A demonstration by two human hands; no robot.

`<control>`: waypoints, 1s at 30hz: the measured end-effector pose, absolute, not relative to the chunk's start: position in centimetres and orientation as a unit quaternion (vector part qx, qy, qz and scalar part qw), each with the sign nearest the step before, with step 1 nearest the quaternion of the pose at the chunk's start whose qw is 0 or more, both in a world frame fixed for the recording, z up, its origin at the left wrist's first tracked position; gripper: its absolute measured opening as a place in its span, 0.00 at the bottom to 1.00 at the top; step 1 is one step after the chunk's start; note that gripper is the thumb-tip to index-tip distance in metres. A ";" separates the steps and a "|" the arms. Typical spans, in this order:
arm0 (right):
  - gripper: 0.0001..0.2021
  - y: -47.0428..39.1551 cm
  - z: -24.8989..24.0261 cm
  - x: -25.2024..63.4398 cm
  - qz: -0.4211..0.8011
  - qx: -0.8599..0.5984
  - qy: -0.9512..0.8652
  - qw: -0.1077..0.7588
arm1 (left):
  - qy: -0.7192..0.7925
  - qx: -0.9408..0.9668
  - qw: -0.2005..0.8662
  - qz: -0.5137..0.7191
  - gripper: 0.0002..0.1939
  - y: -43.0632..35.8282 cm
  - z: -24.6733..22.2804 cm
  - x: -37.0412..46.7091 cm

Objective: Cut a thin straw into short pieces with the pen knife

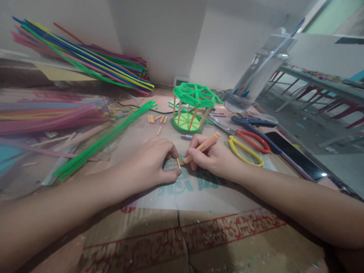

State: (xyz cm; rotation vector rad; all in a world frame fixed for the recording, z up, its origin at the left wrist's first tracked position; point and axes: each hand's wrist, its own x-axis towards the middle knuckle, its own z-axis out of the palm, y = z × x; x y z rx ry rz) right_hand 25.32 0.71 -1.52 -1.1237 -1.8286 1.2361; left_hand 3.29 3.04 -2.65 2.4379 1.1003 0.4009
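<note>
My left hand [149, 161] pinches a short wooden stick [178, 163] between thumb and forefinger, just above a white sheet [142, 197]. An orange marker [206, 144] is gripped in my right hand [212, 159] like a pen, its tip at the stick. Beyond my hands stands a small round structure [196, 99] with a green fuzzy top, a green base and thin orange-brown posts. Several short orange sticks [161, 119] lie to its left. A grey pen [186, 137] lies just behind my right hand, partly hidden by it.
Scissors [247, 142] with red and yellow handles, blue-handled pliers [253, 122] and a phone [295, 155] lie at right. Behind them stands a clear bottle [247, 83]. Green pipe cleaners [105, 140] and coloured bundles [93, 62] fill the left. Cardboard [142, 246] lies in front.
</note>
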 end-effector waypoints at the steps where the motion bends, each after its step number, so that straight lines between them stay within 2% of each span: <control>1: 0.11 0.7 -1.5 25.3 0.473 -0.427 -0.700 0.324 | 0.398 0.880 0.216 0.144 0.16 3.1 -2.7 3.3; 7: 0.11 0.8 -1.8 25.2 0.447 -0.435 -0.696 0.356 | 0.401 0.877 0.225 0.142 0.15 3.0 -2.7 3.3; 17: 0.12 0.9 -1.9 25.1 0.460 -0.432 -0.691 0.353 | 0.395 0.879 0.220 0.150 0.13 3.0 -2.6 3.2; 23: 0.12 0.8 -1.5 25.3 0.491 -0.423 -0.690 0.323 | 0.395 0.881 0.216 0.148 0.13 3.0 -2.7 3.3; 30: 0.11 0.8 -1.7 25.2 0.452 -0.435 -0.694 0.354 | 0.391 0.879 0.221 0.157 0.12 2.9 -2.6 3.3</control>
